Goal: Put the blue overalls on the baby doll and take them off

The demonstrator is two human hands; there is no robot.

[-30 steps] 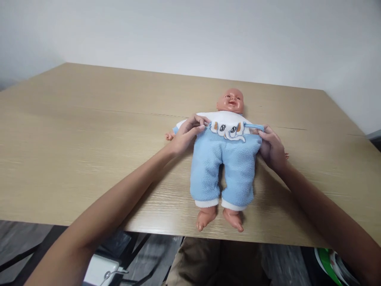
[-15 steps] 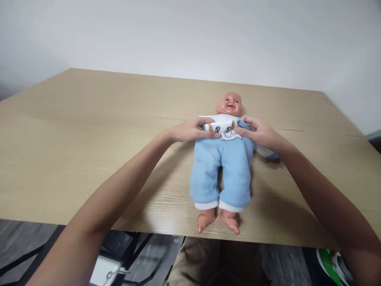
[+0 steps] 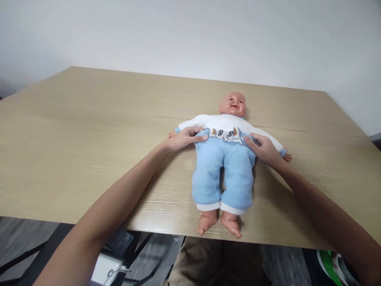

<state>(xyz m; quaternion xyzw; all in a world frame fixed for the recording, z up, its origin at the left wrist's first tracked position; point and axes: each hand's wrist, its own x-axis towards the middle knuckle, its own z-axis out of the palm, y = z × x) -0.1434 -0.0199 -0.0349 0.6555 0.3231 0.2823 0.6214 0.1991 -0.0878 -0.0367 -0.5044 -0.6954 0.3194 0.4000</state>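
A baby doll (image 3: 235,104) lies on its back, its bare feet toward the near table edge. It wears a white long-sleeved top (image 3: 201,120) and fuzzy blue trousers (image 3: 208,171) with white cuffs. An animal face with two eyes and brown-and-white ears decorates the trousers' upper front, which is bunched. My left hand (image 3: 186,139) pinches the waistband at the left side of the picture. On the other side, my right hand (image 3: 262,146) grips the waistband between thumb and fingers. Both doll arms are spread outward, with their small hands showing.
The doll lies on a light wooden table (image 3: 89,159) against a pale wall (image 3: 190,35). Below the near edge are my trousered legs (image 3: 217,262), a white box-like object (image 3: 105,270) and, at the right, a green ring-shaped item (image 3: 329,266).
Both hands have moved apart and slightly down, from the animal-face patch to the sides of the waistband. More of the white top and both doll arms now show.
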